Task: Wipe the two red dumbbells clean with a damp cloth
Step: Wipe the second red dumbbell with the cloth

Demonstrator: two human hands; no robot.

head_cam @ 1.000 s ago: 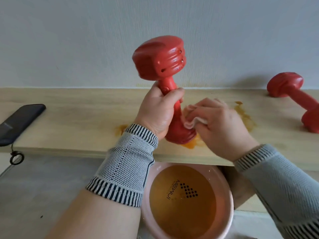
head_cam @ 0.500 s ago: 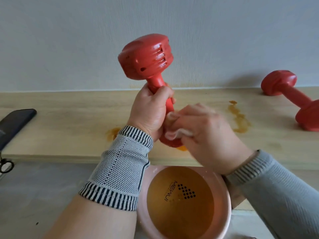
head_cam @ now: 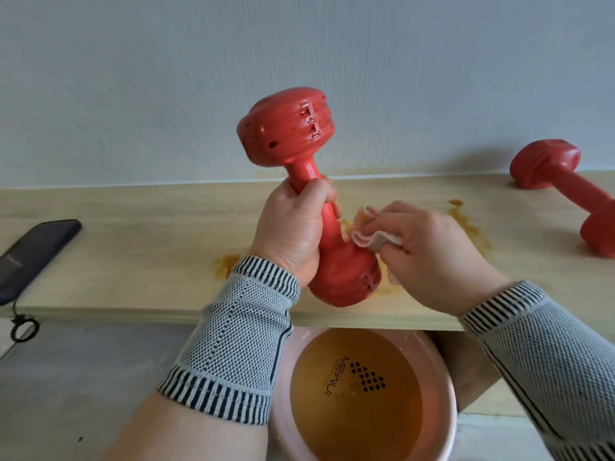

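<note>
My left hand (head_cam: 296, 227) grips the handle of a red dumbbell (head_cam: 289, 131), which stands tilted with its upper head raised against the wall and its lower head just above the wooden board (head_cam: 133, 261). My right hand (head_cam: 429, 254) pinches a small pale cloth (head_cam: 369, 236) against the lower part of the handle, right of my left hand. A second red dumbbell (head_cam: 562, 191) lies on the board at the far right, against the wall.
A pink basin (head_cam: 446, 394) of brownish water sits on the floor below the board's front edge. Orange-brown stains (head_cam: 469, 224) mark the board around the dumbbell. A dark phone (head_cam: 33, 257) with a looped strap lies at the board's left end.
The held dumbbell has turned in my left hand and its upper head now faces another way. My right hand has slid the cloth from the lower head up to the handle.
</note>
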